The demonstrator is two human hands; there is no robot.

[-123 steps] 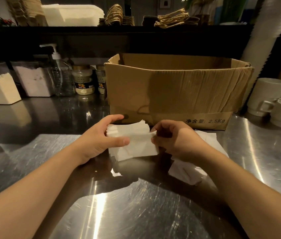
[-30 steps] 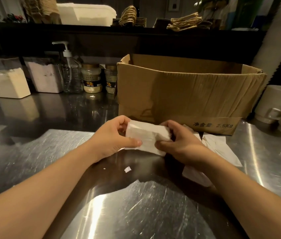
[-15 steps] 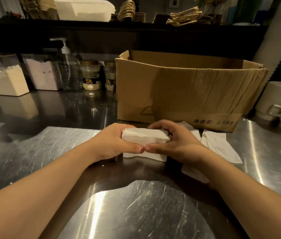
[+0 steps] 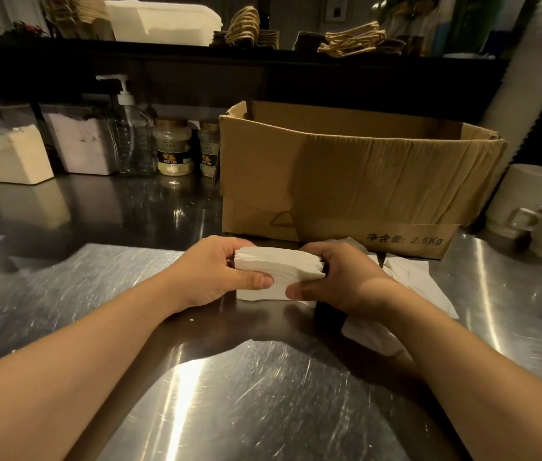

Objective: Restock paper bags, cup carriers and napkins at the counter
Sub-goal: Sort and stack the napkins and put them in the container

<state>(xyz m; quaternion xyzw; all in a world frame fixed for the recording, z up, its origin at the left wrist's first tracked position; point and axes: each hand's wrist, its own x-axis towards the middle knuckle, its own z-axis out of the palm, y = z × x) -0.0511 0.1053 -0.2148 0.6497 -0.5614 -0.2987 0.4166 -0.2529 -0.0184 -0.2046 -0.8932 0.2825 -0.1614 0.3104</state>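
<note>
We hold the napkin stack [image 4: 278,272] upright on the steel counter [image 4: 63,294], left hand [image 4: 216,271] and right hand [image 4: 339,281] curled round its ends. Best squeeze evenly, tapping edges flush. Loose napkins [image 4: 412,281] beside right hand, cardboard box [image 4: 356,181] beyond.

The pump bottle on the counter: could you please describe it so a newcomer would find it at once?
Start at the big cardboard box and look left past two gold-lidded jars. The pump bottle stands next, before two tubs of powder. It alone is clear, with a white pump.
</note>
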